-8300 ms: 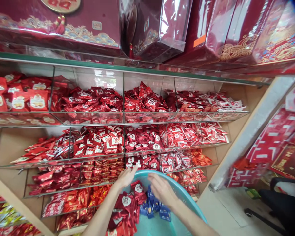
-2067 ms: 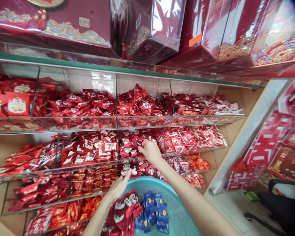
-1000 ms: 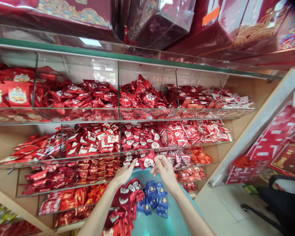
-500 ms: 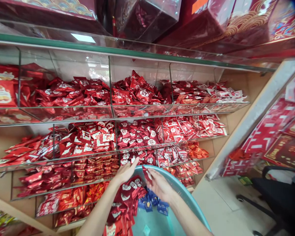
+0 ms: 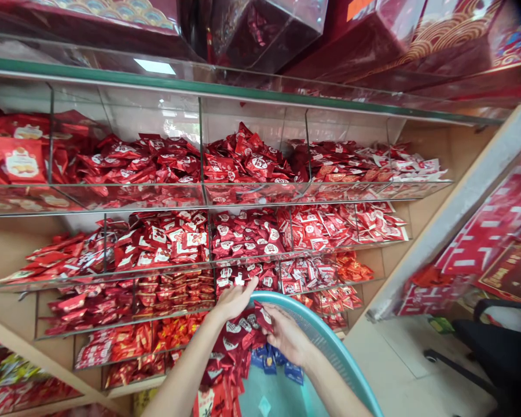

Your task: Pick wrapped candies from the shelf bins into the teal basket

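My right hand pinches a dark red snack packet with a pale label, over the teal plastic basket. My left hand reaches over the basket's far left side, fingers stretched out. Its fingertips are at the lower shelf compartment of dark red packets, partly covering them; whether they touch any is hard to see. Inside the basket, a heap of dark red packets lies on the left, with several blue packets beside it under my right hand.
Glass-divided shelves full of red and orange packets rise in front of me. Large dark red gift boxes stand on the glass top. To the right are a black wheeled chair and red printed packaging.
My right hand and its packet have moved slightly down and right, nearer the red heap. My left hand remains by the lower compartment. The whole view has shifted a little.
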A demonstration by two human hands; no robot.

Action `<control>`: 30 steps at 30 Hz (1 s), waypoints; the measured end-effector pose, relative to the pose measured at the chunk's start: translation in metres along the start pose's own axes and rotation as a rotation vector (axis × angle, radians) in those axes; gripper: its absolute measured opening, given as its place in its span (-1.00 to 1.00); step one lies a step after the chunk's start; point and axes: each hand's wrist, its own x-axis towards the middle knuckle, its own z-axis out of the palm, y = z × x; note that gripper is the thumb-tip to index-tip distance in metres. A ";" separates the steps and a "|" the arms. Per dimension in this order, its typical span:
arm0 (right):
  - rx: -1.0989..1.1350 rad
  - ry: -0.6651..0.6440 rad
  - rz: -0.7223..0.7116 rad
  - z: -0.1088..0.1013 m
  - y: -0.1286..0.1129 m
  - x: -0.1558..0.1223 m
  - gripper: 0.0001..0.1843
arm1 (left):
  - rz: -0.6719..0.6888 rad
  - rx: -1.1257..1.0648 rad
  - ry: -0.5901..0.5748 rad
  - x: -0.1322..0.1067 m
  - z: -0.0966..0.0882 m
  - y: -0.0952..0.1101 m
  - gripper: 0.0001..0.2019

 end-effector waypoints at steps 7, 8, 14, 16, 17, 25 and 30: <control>-0.315 -0.042 -0.121 -0.004 -0.006 -0.005 -0.60 | 0.066 0.044 -0.021 0.007 0.008 0.003 -0.28; -0.370 -0.029 -0.150 -0.004 -0.007 -0.004 -0.56 | 0.063 0.043 -0.017 0.007 0.008 0.004 -0.28; -0.558 0.051 -0.414 -0.006 -0.001 0.020 -0.59 | 0.067 0.039 0.008 0.007 0.007 0.009 -0.31; -0.608 0.056 -0.459 -0.003 -0.001 0.026 -0.66 | 0.086 0.038 0.004 0.007 0.006 0.010 -0.31; -0.633 0.057 -0.467 -0.001 -0.001 0.028 -0.67 | 0.089 0.032 0.005 0.006 0.005 0.010 -0.31; -0.795 0.008 -0.487 0.014 -0.005 0.020 -0.66 | 0.069 -0.001 0.013 0.004 0.000 0.006 -0.28; -0.940 -0.018 -0.612 0.017 -0.005 0.014 -0.67 | 0.068 -0.002 0.007 0.004 0.001 0.003 -0.24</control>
